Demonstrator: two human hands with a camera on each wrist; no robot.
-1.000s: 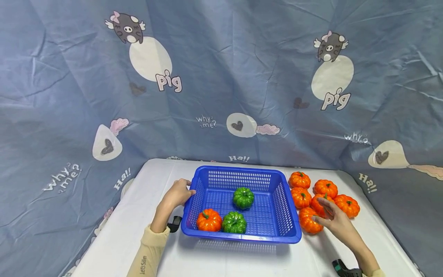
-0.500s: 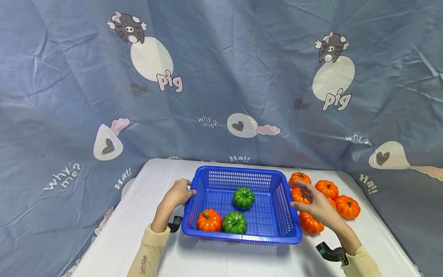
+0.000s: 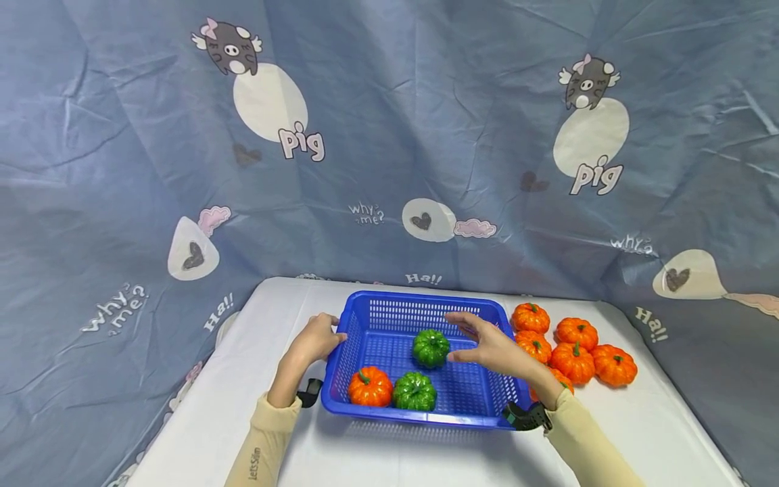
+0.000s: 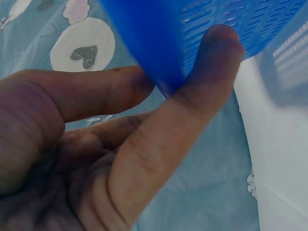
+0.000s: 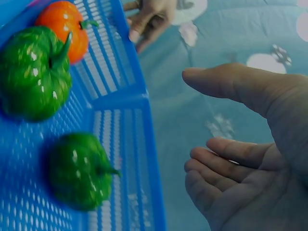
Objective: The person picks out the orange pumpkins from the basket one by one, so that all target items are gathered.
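Note:
A blue plastic basket with slotted walls holds two green pumpkins and one orange pumpkin. The front green pumpkin sits beside the orange one; the back green pumpkin lies near the middle of the floor. At the left wall, my left hand pinches the basket's rim between thumb and fingers, which the left wrist view shows close up. My right hand hovers over the basket's right half, thumb and fingers spread apart with nothing between them, fingertips just right of the back green pumpkin.
Several orange pumpkins cluster on the white tabletop to the right of the basket, one partly hidden by the right forearm. A blue-grey printed cloth hangs behind the table and along its sides.
My right hand has moved left from over the orange pumpkins, across the basket's right rim, to above its inside, holding nothing. The left hand has kept its grip on the rim.

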